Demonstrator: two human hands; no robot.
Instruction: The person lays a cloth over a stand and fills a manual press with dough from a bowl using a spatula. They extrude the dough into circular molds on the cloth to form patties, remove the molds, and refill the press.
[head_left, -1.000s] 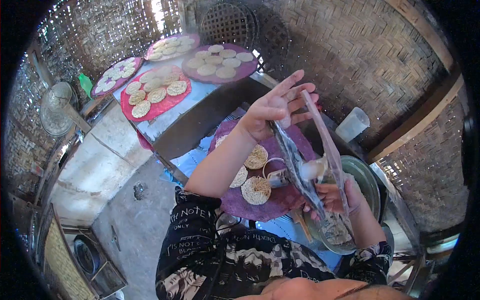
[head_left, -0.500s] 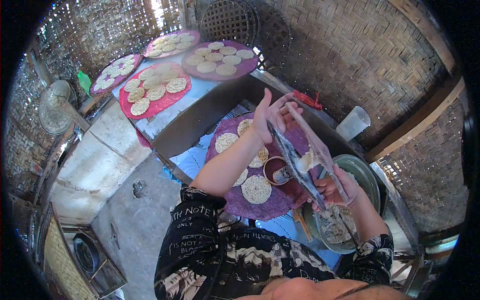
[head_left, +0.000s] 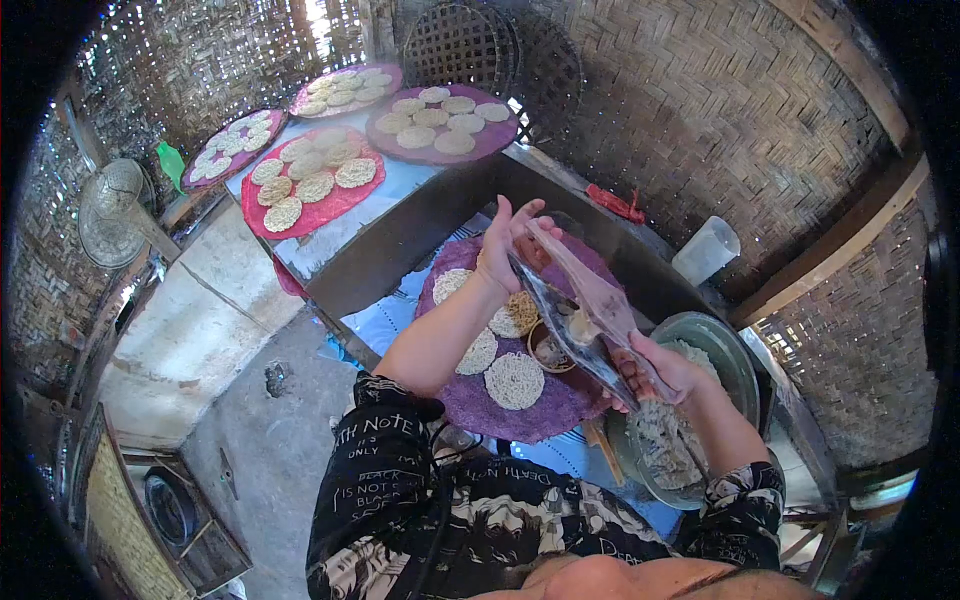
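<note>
Both my hands grip a long two-armed hand press (head_left: 592,288), one arm pale and the other dark. My left hand (head_left: 512,240) wraps its far end, some fingers extended. My right hand (head_left: 660,368) closes round the near end. Between the arms shows a pale lump (head_left: 581,325), perhaps dough. Under the press, a round ring (head_left: 533,352) rests on a purple cloth-covered round tray (head_left: 535,425), partly hidden by the tool. Pale lattice discs (head_left: 514,381) lie on the tray around it.
On my right stands a large basin (head_left: 745,375) of pale dough (head_left: 668,450). A white plastic container (head_left: 707,250) and red plastic (head_left: 615,203) lie along the ledge. Trays of discs, including a red one (head_left: 340,205), sit at back left. A wooden stick (head_left: 604,450) lies near the basin.
My hands and the press have shifted left, with the left hand lower. The press arms are closer together, and less of the pale lump shows between them.
</note>
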